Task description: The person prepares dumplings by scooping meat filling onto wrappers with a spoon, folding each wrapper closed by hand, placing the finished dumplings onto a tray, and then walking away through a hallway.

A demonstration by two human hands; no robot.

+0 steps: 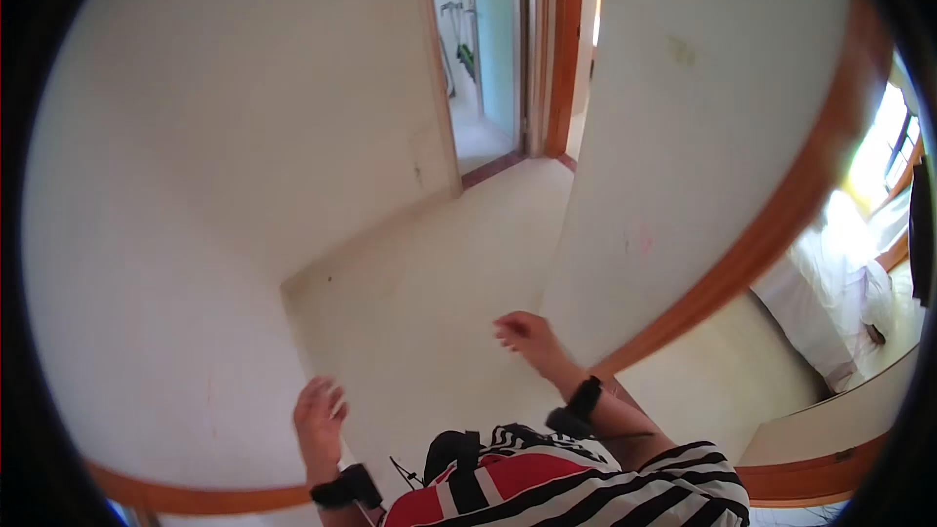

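Note:
My left hand (320, 414) is raised at the lower left, near the white wall. Its fingers are loosely bent with gaps between them, and nothing shows in it. Further right, my right hand (528, 335) hangs over the pale floor (420, 283), close to the wooden door frame. Its fingers are slightly blurred, bent but not closed into a fist, and I see no object in them. Each wrist wears a black band, one on the left (346, 488) and one on the right (578, 412).
Ahead, a doorway with a dark sill (493, 171) opens onto a room with wall fittings and a pale glass panel (493, 49). A curved-looking wooden frame (752, 244) borders the right wall. Beyond it are white fabric (830, 278) and a bright window. A white wall (146, 283) stands left.

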